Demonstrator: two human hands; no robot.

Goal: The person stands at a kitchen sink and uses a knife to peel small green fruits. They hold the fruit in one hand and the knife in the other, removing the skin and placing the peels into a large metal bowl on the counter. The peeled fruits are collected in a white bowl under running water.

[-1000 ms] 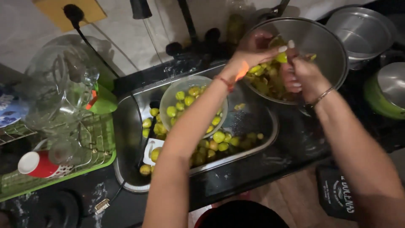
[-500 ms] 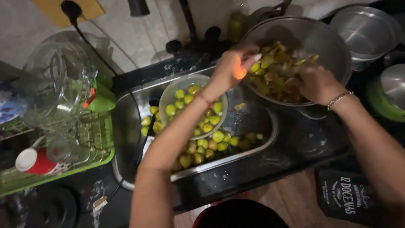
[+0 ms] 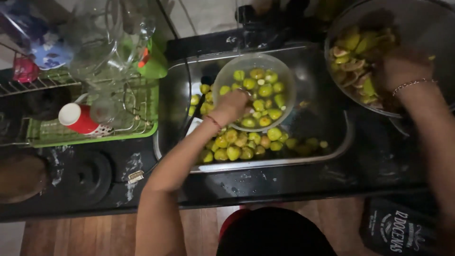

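Dozens of whole figs (image 3: 237,142) left in sink (image 3: 303,161); left hand (image 3: 232,105) curled, grabbing one from bowl (image 3: 289,80); right hand (image 3: 403,68) in pot (image 3: 426,28) of cut pieces (image 3: 353,52), grip unclear.

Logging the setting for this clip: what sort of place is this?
Most likely a home kitchen: a steel sink full of green fruit, a green dish rack with a red cup, and a dark countertop over wooden flooring.
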